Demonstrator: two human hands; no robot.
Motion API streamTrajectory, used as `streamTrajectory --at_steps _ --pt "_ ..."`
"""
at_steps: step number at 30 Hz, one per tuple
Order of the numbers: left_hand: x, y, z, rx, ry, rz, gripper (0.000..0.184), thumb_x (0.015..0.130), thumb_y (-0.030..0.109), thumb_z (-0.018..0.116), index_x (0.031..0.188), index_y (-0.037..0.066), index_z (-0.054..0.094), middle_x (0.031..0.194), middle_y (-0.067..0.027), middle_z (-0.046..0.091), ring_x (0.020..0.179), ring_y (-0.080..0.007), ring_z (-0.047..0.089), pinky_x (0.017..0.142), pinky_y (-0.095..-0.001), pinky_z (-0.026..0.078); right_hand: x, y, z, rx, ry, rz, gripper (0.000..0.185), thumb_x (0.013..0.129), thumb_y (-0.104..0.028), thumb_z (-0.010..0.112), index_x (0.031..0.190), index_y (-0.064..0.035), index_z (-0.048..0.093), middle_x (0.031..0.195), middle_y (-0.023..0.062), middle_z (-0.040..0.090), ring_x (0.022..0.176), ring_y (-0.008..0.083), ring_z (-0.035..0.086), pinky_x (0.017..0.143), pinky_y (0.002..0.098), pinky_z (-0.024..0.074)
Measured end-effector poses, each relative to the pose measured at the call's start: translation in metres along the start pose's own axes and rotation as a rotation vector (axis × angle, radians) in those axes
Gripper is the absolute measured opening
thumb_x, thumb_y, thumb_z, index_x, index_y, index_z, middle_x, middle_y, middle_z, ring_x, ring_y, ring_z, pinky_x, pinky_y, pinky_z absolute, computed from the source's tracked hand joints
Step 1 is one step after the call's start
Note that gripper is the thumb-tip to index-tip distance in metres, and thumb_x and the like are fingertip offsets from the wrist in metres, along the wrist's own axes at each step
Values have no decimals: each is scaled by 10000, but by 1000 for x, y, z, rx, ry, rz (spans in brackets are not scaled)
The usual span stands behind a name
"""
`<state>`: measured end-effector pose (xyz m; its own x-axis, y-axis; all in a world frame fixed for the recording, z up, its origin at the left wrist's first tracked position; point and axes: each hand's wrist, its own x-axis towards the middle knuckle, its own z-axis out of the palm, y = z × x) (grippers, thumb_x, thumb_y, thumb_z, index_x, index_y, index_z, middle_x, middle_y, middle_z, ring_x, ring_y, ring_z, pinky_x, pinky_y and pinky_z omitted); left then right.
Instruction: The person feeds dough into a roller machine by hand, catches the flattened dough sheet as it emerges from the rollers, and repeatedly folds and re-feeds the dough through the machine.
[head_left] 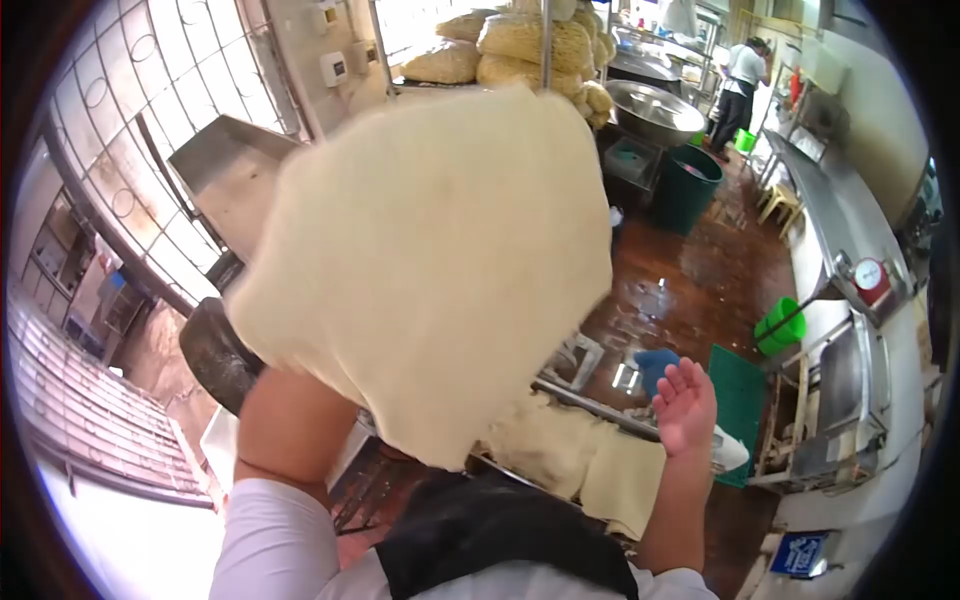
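A large, pale sheet of dough (440, 260) fills the middle of the head view, raised in front of me and slightly blurred at its edges. My left forearm (295, 425) reaches up behind its lower left part. The sheet covers my left hand, so its fingers and grip are hidden. To the right, my right hand (685, 410) is raised with the palm up and fingers stretched out, holding nothing. Below it, more flat dough pieces (620, 475) lie on a surface in front of my dark apron (500, 540).
A metal chute or tray (235, 180) stands at left by the barred window. Bagged goods (540, 45) are stacked on a rack behind. A green bin (688, 190), a steel counter (830, 200), and a red scale (871, 278) are at right. A person (742, 90) stands far back.
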<state>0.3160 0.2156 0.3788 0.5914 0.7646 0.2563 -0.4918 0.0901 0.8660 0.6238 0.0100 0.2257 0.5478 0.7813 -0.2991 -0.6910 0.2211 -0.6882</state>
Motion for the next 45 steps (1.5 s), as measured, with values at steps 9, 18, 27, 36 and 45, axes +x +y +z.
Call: streamTrajectory --at_steps 9,18,27,36,45 --pt "35 139 -111 62 63 402 417 969 267 468 1327 54 438 1303 -95 511 1178 -209 502 975 -352 430 1 29 29 -75 -22 1 243 927 -317 562 1029 -103 616 878 31 673 734 158 641 597 283 505" --pt "46 156 -222 -38 18 476 424 972 268 463 1337 55 430 1313 -96 504 1189 -210 495 984 -355 425 10 69 65 -108 -31 32 243 927 -312 549 1028 -99 611 868 34 669 725 160 640 597 284 507" --pt "38 140 -256 1355 85 457 437 981 231 458 1374 52 394 1370 -99 462 1253 -219 453 1030 -366 396 26 114 107 -120 -79 99 217 933 -285 548 1026 -96 600 878 45 668 733 156 641 622 281 500" --pt "48 153 -351 743 373 -86 447 956 257 486 1344 40 433 1303 -100 515 1151 -220 502 954 -351 417 51 161 117 -191 -15 209 258 905 -302 562 1042 -85 590 879 47 659 735 157 630 623 282 493" --pt "73 152 -442 1454 526 -619 492 935 361 493 1314 49 463 1247 -94 552 1039 -228 548 842 -338 441 78 278 140 -152 -305 746 388 909 -404 534 1112 -75 571 985 92 645 840 223 623 724 356 485"
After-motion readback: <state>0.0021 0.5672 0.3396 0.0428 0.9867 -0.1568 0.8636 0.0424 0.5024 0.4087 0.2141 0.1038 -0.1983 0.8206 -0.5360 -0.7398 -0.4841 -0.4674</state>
